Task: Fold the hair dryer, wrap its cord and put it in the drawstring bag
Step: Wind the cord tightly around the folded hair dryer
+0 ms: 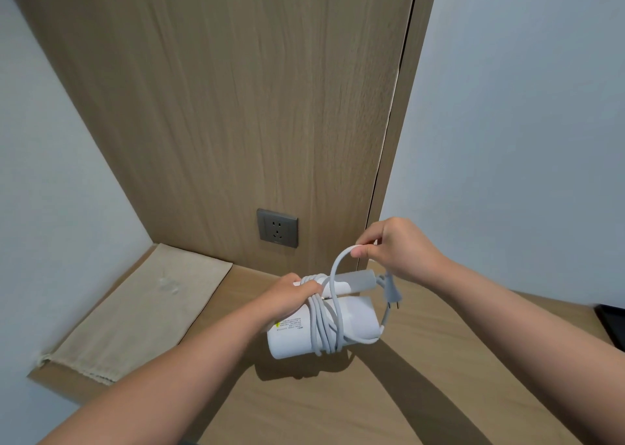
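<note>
Left hand [293,295] gripping folded hair dryer [324,329]; right hand [394,249] pinching cord [334,275] loop above

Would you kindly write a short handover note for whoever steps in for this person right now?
Left hand: grips the folded hair dryer over the wooden shelf.
Right hand: pinches a loop of the cord above the dryer.
Done: dryer folded, several cord turns wound round its body.
Left: wind on the last loop, secure the plug, which hangs loose on the right, then slip the dryer into the drawstring bag, lying flat on the shelf to the left.
</note>
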